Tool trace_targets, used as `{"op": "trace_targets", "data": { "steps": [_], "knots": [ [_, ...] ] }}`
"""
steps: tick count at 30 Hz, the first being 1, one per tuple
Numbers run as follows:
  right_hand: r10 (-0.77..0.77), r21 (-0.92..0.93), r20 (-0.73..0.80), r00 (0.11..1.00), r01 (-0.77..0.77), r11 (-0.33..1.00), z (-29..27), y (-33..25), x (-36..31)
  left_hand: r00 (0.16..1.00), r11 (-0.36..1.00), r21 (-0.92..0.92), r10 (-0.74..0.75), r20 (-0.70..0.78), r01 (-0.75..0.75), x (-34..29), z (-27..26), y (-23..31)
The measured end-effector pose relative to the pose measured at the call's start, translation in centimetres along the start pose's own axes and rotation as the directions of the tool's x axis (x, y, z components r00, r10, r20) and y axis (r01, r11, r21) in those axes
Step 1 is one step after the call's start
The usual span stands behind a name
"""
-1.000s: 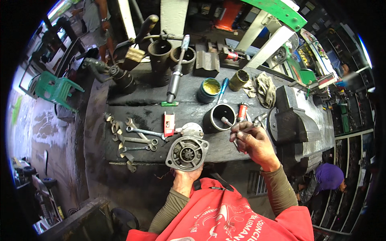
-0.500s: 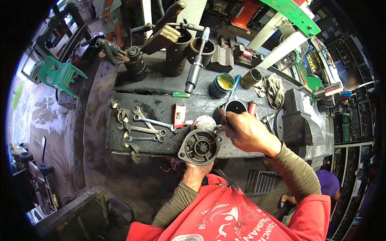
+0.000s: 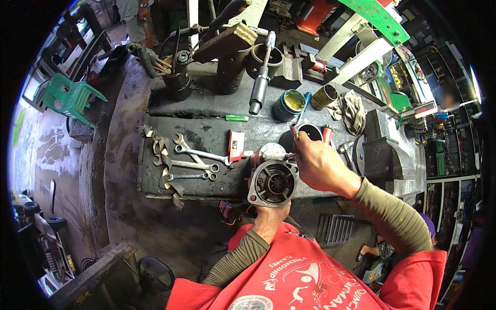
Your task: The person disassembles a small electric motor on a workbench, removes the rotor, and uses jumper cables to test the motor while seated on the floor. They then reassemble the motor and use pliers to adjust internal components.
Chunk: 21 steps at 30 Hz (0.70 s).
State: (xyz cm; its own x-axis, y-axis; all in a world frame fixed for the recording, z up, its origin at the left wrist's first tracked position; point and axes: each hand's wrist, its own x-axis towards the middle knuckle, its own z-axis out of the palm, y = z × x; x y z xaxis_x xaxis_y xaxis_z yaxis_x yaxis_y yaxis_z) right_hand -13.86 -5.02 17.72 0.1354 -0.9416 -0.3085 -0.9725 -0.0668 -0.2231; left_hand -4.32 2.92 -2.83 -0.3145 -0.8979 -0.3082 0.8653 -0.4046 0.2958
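Observation:
In front of me at the bench edge, a starter motor [image 3: 258, 185] points its round flanged end upward, with a small pinion gear in the middle. My left hand [image 3: 271, 218] grips it from below, most of the fingers hidden behind it. My right hand [image 3: 324, 166] is closed round a slim tool [image 3: 294, 133] with a reddish end, held at the motor's right side. Its kind is mostly hidden by the hand. Just beyond this hand stands a dark cup [image 3: 308, 130]. Left of the motor lie a red and white box [image 3: 236, 144] and several wrenches [image 3: 191, 165].
A grease tin [image 3: 294, 101], a rag [image 3: 354, 114] and a long socket tool [image 3: 259, 89] are farther back on the bench [image 3: 206, 132]. At the right stands a heavy metal block [image 3: 395, 155]. A green lighter [image 3: 236, 118] lies mid-bench. Green chairs [image 3: 70, 98] stand far left.
The starter motor, with my left hand under it, has shifted slightly right in the picture. My right hand has moved a little right and stays closed on the tool beside it.

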Motion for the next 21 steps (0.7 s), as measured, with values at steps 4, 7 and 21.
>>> {"op": "trace_targets", "data": {
  "steps": [4, 7, 21],
  "knots": [
    [-0.007, -0.169, -0.119, 0.993, -0.013, 0.985, 1.6, -0.4, -0.4, 0.998, 0.987, -0.157, -0.037, -0.058, 0.028, 0.3, 1.1, 0.7],
    [-0.093, -0.281, -0.146, 0.985, 0.049, 0.958, 1.4, -0.2, -0.5, 0.996, 0.969, -0.238, -0.075, -0.048, 0.062, 0.6, 1.3, 1.2],
    [-0.249, -0.289, -0.073, 0.966, 0.219, 0.932, 0.7, 2.0, 0.0, 0.995, 0.467, 0.884, -0.078, 0.061, -0.018, -0.5, 1.2, 2.2]
  ]
}}
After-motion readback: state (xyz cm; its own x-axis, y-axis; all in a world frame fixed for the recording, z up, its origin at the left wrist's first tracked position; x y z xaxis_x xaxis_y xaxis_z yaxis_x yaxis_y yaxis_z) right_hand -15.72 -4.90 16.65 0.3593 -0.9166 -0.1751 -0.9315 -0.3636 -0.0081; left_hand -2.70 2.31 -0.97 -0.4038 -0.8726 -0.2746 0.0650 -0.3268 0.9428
